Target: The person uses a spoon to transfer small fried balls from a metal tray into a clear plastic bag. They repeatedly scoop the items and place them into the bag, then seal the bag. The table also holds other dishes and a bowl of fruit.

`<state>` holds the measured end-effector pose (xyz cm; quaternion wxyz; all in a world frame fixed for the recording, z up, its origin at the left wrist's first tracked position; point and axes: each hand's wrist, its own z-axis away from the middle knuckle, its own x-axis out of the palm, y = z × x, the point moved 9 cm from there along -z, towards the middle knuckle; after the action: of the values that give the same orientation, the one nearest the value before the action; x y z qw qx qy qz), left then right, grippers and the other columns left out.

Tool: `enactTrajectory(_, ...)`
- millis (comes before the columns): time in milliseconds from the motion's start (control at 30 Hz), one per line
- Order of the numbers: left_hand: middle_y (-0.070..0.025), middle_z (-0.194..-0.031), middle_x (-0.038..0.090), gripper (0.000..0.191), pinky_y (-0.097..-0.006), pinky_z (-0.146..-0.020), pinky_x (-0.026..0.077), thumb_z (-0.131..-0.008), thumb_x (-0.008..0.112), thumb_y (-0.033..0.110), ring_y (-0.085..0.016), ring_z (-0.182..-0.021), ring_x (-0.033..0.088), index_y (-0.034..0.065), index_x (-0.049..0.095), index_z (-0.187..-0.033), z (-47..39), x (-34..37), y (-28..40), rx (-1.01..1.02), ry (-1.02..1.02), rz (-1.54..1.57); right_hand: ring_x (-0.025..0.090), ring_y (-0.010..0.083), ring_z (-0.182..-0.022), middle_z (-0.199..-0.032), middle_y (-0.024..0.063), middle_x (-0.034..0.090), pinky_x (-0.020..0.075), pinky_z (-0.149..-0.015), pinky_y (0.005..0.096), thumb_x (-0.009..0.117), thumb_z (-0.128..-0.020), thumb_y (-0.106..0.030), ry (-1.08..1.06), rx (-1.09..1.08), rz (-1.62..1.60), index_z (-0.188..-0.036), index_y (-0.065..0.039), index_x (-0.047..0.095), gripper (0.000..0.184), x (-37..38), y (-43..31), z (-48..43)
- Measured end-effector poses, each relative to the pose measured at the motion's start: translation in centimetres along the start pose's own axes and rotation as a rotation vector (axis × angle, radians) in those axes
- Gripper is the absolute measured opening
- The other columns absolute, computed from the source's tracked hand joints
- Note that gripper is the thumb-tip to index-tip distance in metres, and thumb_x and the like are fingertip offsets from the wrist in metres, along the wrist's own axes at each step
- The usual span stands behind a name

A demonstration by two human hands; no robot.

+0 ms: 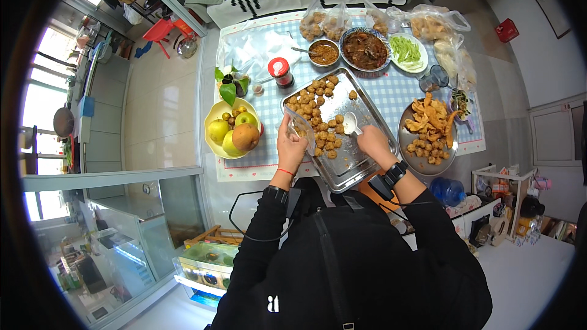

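Note:
A metal tray (355, 162) lies at a slant on the checked tablecloth, with many browned balls of food (312, 101) mostly along its left half. My left hand (291, 144) grips the rim of a clear plastic bag (302, 129), which is held at the tray's left edge; at least one ball seems to be inside. In my right hand (373, 143) is a white spoon (351, 123), its bowl over the tray beside the balls. One ball rests apart near the tray's upper right.
Left of the tray are a fruit bowl (212, 140), a plant (228, 87) and a red-lidded jar (280, 73). Beyond it stand a sauce bowl (324, 53), a dish of dark stew (364, 49) and shredded greens (407, 52). A plate of fried food (429, 130) is at right.

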<state>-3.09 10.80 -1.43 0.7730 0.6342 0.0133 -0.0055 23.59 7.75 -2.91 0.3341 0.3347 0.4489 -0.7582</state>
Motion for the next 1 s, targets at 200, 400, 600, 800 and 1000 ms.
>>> enactTrajectory(200, -0.0113, -0.129, 0.053, 0.085, -0.0209, -0.056, 0.048, -0.076, 0.057, -0.015, -0.005, -0.067, 0.055, -0.0016, 0.023, -0.153, 0.2, 0.0, 0.0, -0.055, -0.027, -0.006, 0.065, 0.0451, -0.085, -0.091, 0.0253, 0.068, 0.0512, -0.078, 0.0523, 0.058, -0.081, -0.017, -0.130, -0.007, -0.093, -0.092, -0.001, 0.072, 0.024, 1.9, -1.6, -2.1)
enactTrajectory(400, -0.0071, -0.111, 0.057, 0.085, -0.0210, -0.056, 0.048, -0.076, 0.057, -0.014, -0.005, -0.066, 0.053, -0.0010, 0.022, -0.153, 0.2, 0.1, -0.3, -0.075, -0.036, 0.019, 0.065, 0.0437, -0.081, -0.087, 0.0255, 0.068, 0.0512, -0.075, 0.0514, 0.055, -0.083, -0.017, -0.121, -0.011, -0.095, -0.094, -0.002, 0.072, 0.025, 5.5, -2.6, -0.8)
enactTrajectory(600, -0.0029, -0.098, 0.056, 0.085, -0.0196, -0.055, 0.045, -0.076, 0.057, -0.012, -0.004, -0.064, 0.049, -0.0010, 0.023, -0.153, 0.1, 0.1, -0.8, -0.049, -0.034, 0.013, 0.064, 0.0358, -0.069, -0.077, 0.0197, 0.065, 0.0490, -0.066, 0.0445, 0.052, -0.091, -0.015, 0.005, -0.277, -0.413, -0.102, -0.001, 0.068, 0.024, 7.1, -1.6, -1.7)
enactTrajectory(800, -0.0014, -0.093, 0.055, 0.083, -0.0195, -0.055, 0.043, -0.076, 0.058, -0.012, -0.003, -0.064, 0.048, -0.0017, 0.025, -0.152, 0.2, 0.1, -0.4, -0.052, -0.031, 0.011, 0.045, 0.0051, -0.054, -0.063, -0.0039, 0.052, 0.0375, -0.050, 0.0242, 0.050, -0.100, -0.014, -0.300, -0.034, -0.838, -0.116, 0.000, 0.066, 0.027, 9.3, 1.2, -3.0)
enactTrajectory(1000, -0.0016, -0.091, 0.055, 0.083, -0.0195, -0.054, 0.043, -0.076, 0.057, -0.013, -0.003, -0.065, 0.050, -0.0021, 0.025, -0.152, 0.2, 0.1, 0.1, -0.056, -0.042, -0.012, 0.040, 0.0017, -0.053, -0.063, -0.0071, 0.048, 0.0311, -0.048, 0.0181, 0.052, -0.100, -0.013, -0.368, 0.106, -1.097, -0.130, 0.002, 0.058, 0.034, 5.9, 1.2, -0.6)
